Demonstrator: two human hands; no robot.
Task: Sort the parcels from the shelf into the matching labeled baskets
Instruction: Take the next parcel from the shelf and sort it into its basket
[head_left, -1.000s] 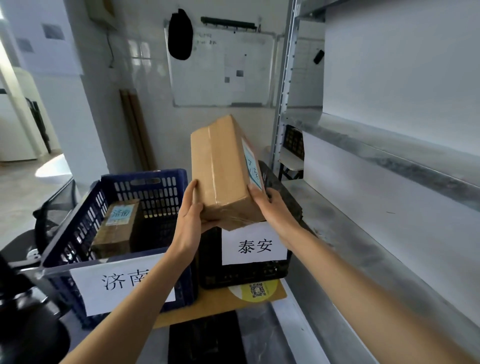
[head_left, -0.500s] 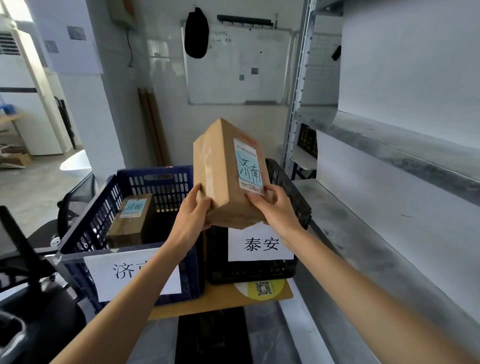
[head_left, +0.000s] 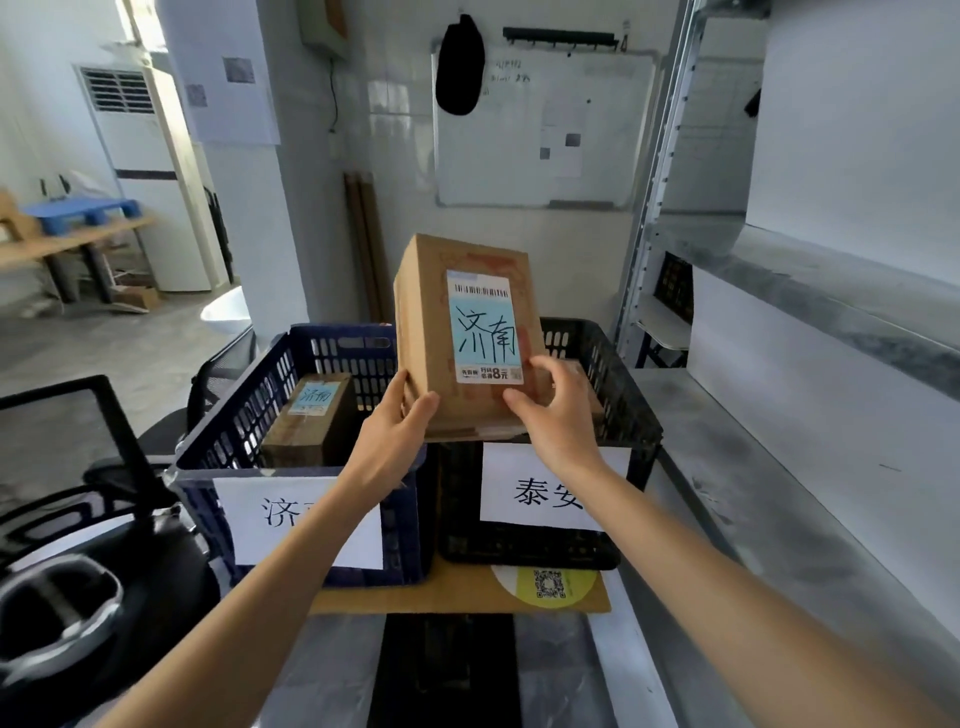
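Note:
A brown cardboard parcel (head_left: 441, 332) with a light blue label reading 济南 stands upright in the air between the two baskets, its label facing me. My left hand (head_left: 395, 431) grips its lower left corner and my right hand (head_left: 558, 415) grips its lower right edge. Below left is the blue basket (head_left: 244, 415) with a white 济南 sign, holding another brown parcel (head_left: 311, 415) with the same label. Below right is the black basket (head_left: 618, 395) with a white 泰安 sign; its inside is mostly hidden by the parcel and my right hand.
Both baskets stand on a cardboard sheet (head_left: 467, 597) with a yellow QR sticker. A grey metal shelf (head_left: 779, 493) runs along the right, with its upright post behind. A black chair (head_left: 78, 571) is at lower left. A whiteboard (head_left: 545, 130) hangs on the far wall.
The parcel has been turned so its 济南 label now faces me squarely. Both hands still hold its lower end, and my view has shifted to the left.

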